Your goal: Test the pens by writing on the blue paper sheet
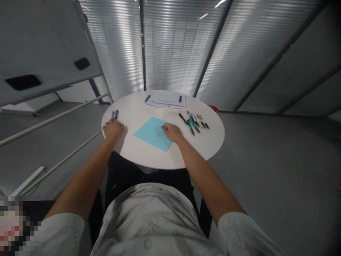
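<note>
Sheet of paper [150, 134] — light blue, flat, straight-edged, four-sided — lies askew at mid-worktop [133, 154], one corner toward the near edge. Faint marks on its face are illegible; the right hand [172, 132] covers part of its right side. Right fingers curled; whether they pinch anything cannot be told. Left hand [114, 129] rests near the worktop's left edge, fingers partly spread — grip on the adjacent blue marker [116, 114] cannot be determined.
</note>
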{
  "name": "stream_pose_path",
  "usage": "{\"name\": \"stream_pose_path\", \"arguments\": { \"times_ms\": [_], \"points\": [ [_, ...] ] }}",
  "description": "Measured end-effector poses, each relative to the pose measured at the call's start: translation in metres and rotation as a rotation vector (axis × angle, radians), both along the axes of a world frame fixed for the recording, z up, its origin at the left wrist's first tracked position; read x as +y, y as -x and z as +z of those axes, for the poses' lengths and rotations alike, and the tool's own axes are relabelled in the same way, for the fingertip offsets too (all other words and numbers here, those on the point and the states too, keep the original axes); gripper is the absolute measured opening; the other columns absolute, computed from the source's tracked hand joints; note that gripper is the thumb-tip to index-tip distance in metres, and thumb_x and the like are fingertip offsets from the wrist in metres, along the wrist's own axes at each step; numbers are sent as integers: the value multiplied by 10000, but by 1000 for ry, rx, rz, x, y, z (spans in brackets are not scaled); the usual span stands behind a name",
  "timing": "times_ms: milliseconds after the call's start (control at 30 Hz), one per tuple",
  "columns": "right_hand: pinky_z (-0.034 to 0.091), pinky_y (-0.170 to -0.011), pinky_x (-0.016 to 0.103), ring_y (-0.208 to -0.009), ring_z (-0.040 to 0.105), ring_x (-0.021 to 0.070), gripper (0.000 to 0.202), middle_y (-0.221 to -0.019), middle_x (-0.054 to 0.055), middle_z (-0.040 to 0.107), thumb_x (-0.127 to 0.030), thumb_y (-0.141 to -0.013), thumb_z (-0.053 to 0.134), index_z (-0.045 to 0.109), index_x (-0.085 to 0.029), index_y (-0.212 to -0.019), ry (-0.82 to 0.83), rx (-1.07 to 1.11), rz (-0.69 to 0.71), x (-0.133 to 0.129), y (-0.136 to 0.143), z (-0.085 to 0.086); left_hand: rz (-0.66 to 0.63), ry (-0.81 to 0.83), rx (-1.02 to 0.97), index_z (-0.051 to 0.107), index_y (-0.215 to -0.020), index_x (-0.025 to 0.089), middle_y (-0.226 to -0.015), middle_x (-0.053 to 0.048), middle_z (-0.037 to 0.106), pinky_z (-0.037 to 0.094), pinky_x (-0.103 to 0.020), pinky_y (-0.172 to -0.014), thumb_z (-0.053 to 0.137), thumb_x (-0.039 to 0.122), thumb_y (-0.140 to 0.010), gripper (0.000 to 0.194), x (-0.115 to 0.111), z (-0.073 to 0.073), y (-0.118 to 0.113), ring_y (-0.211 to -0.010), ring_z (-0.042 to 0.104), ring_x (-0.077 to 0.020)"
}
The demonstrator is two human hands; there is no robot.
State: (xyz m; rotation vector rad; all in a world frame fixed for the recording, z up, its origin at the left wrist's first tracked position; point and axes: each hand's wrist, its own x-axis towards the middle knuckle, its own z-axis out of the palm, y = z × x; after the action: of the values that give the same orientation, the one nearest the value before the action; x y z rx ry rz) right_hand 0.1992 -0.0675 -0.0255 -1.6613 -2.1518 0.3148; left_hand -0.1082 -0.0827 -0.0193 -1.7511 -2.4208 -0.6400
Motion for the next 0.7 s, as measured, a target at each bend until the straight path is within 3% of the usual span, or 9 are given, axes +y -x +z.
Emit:
{"name": "stream_pose_path", "arguments": {
  "times_ms": [233,533,700],
  "points": [
    [442,-797,275,-893,653,179,284,-994,26,750,-196,-889,521,699,-251,-1103,-12,15,-2,2,-1,-2,-91,-19,57,684,-1199,140,-1339,-217,594,199,-615,-1093,421,304,-842,473,-1,0,-1,-1281,418,-411],
    [437,-781,276,-858,648,178,283,-957,26,749,-187,-870,531,709,-249,-1081,-26,39,9,1,-1,-1,-82,-58,-5,690,-1142,69,-1285,-278,589,321,-557,-1037,472,321,-813,468,8,-11,9,-1210,471,-419],
    [440,-782,279,-861,650,181,277,-952,25,749,-193,-874,535,711,-257,-1077,-36,40,5,3,-2,-4,-76,-129,7,690,-1145,97,-1326,-233,591,359,-524,-1022,501,271,-799,431,10,-12,11,-1178,514,-383]
  ]
}}
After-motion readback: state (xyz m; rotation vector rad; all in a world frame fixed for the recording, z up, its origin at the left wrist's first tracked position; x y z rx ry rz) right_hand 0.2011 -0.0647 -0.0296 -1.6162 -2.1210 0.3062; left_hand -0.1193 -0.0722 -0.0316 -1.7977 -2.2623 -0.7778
